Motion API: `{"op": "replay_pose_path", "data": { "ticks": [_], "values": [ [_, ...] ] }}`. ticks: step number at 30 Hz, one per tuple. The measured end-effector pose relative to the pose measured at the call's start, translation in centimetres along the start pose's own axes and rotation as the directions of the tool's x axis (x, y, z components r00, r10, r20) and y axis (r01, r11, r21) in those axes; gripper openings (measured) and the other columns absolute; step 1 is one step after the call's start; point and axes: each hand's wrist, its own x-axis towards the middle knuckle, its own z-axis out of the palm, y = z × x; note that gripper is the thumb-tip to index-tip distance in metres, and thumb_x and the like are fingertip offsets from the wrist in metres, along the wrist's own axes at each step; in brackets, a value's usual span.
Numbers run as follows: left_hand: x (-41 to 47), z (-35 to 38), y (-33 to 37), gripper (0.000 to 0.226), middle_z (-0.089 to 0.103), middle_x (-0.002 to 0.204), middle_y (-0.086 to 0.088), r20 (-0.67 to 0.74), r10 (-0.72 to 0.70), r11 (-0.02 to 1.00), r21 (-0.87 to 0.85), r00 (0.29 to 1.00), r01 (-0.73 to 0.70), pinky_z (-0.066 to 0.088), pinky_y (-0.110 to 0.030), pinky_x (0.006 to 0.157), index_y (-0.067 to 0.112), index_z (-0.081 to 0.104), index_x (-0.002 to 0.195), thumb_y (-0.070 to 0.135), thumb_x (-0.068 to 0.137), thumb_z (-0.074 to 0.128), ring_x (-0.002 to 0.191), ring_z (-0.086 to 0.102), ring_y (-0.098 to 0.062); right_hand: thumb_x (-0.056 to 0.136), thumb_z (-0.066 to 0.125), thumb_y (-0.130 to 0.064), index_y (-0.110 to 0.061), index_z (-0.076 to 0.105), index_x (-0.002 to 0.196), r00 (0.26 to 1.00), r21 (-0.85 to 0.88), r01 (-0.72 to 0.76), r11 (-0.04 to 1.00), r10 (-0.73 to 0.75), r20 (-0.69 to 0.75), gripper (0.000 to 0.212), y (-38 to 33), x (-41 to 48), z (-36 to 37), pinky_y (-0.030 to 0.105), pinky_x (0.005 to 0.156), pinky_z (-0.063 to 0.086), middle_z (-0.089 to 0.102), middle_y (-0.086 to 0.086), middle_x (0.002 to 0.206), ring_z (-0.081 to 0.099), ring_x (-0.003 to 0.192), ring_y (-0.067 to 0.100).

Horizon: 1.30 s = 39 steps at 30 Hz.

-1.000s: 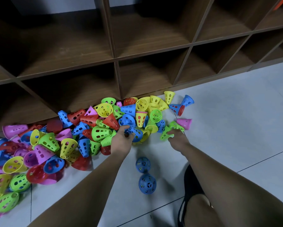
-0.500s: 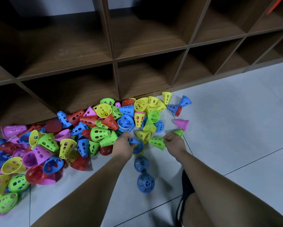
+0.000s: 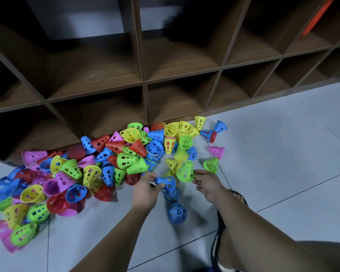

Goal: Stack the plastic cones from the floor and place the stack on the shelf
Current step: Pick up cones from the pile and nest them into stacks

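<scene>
A big heap of perforated plastic cones (image 3: 124,160) in blue, green, yellow, red and pink lies on the floor against the wooden shelf (image 3: 145,81). My left hand (image 3: 145,190) grips a blue cone (image 3: 166,182) just above two other blue cones, one (image 3: 173,195) right under it and one (image 3: 176,213) nearer me. My right hand (image 3: 207,183) has its fingertips on the rim of a green cone (image 3: 186,171) lying on its side. Another green cone (image 3: 211,164) lies just beyond that hand.
The shelf's cubbies stand open along the back. A pink cone (image 3: 217,151) and a blue-red pair (image 3: 210,134) lie apart at the right of the heap. Grey floor tiles (image 3: 283,154) stretch to the right. My sandalled foot (image 3: 236,199) is beside my right forearm.
Both hands have drawn back toward me from the heap. The left hand brought a blue cone with it; the right hand dragged a green cone along the floor.
</scene>
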Motion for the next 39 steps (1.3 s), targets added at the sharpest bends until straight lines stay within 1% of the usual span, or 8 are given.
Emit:
{"op": "replay_pose_path", "data": {
  "ticks": [5,10,15,22,27,31,36,39],
  "values": [
    [-1.1,1.0,0.9,0.027,0.066,0.103,0.017,0.087,0.067,0.995,0.064,0.994,-0.073,0.043,-0.013,0.061,0.028,0.064,0.103,0.022,0.087,0.085,0.072,0.063,-0.006,0.097,0.069,-0.005,-0.007,0.071,0.121,0.988,0.044,-0.043,0.998,0.036,0.149,0.024,0.5,-1.7,0.4,0.028,0.062,0.045,0.075,0.006,0.093,0.062,0.072,0.016],
    [-1.3,2.1,0.3,0.028,0.069,0.097,0.016,0.135,0.106,0.987,0.105,0.985,-0.121,0.047,-0.021,0.064,0.031,0.064,0.094,0.019,0.08,0.085,0.07,0.064,-0.008,0.096,0.068,-0.005,-0.007,0.071,0.12,0.977,-0.07,-0.043,0.997,0.056,0.207,0.024,1.3,-2.3,0.4,0.027,0.061,0.044,0.076,0.009,0.095,0.065,0.075,0.018],
    [-1.2,2.6,-0.6,0.029,0.071,0.092,0.015,0.145,0.089,0.989,0.102,0.985,-0.104,0.05,-0.02,0.06,0.032,0.063,0.093,0.022,0.077,0.085,0.072,0.068,-0.006,0.097,0.064,-0.003,-0.006,0.072,0.117,0.981,-0.172,-0.017,0.985,0.05,0.186,0.021,2.1,-1.9,0.7,0.024,0.056,0.042,0.076,0.009,0.094,0.065,0.073,0.019],
    [-0.4,2.9,-1.9,0.032,0.074,0.084,0.017,0.168,0.076,0.991,0.093,0.983,-0.092,0.057,-0.024,0.067,0.033,0.061,0.094,0.027,0.077,0.088,0.076,0.069,0.002,0.096,0.064,-0.002,-0.008,0.074,0.109,0.99,-0.298,0.044,0.954,-0.001,0.143,0.017,2.6,-0.7,1.3,0.027,0.056,0.045,0.076,0.01,0.09,0.065,0.071,0.019],
    [0.3,3.0,-2.5,0.042,0.072,0.095,0.016,0.159,0.096,0.98,0.155,0.983,-0.121,0.056,-0.027,0.074,0.038,0.062,0.099,-0.001,0.083,0.065,0.08,0.069,-0.003,0.093,0.072,-0.004,-0.006,0.074,0.102,0.992,-0.36,0.065,0.93,-0.021,0.127,0.009,3.3,0.3,1.1,0.028,0.057,0.049,0.074,0.011,0.091,0.065,0.068,0.019],
    [1.4,3.2,-3.1,0.046,0.072,0.105,0.014,0.12,0.082,0.975,0.198,0.989,-0.104,0.051,-0.023,0.08,0.029,0.07,0.106,-0.007,0.084,0.053,0.094,0.068,-0.009,0.092,0.075,-0.006,-0.006,0.074,0.098,0.991,-0.415,0.062,0.908,-0.006,0.136,0.007,4.1,1.2,0.5,0.027,0.059,0.049,0.074,0.01,0.089,0.065,0.071,0.019],
    [2.7,3.7,-2.7,0.045,0.07,0.105,0.013,0.144,0.11,0.965,0.223,0.983,-0.141,0.044,-0.016,0.075,0.025,0.071,0.113,-0.007,0.087,0.052,0.097,0.066,-0.011,0.092,0.069,-0.003,-0.009,0.071,0.107,0.998,-0.393,0.02,0.919,0.003,0.058,0.016,3.0,2.4,-0.4,0.028,0.057,0.051,0.074,0.015,0.099,0.065,0.069,0.02],
    [3.7,4.1,-2.1,0.044,0.072,0.108,0.006,0.214,0.15,0.941,0.268,0.965,-0.206,0.05,-0.027,0.077,0.028,0.066,0.126,0.004,0.092,0.057,0.093,0.067,-0.018,0.093,0.063,0.002,-0.012,0.065,0.119,0.997,-0.299,0.024,0.954,-0.043,-0.057,0.03,1.6,3.9,-1.4,0.028,0.054,0.045,0.071,0.016,0.092,0.062,0.063,0.02]
  ]
}}
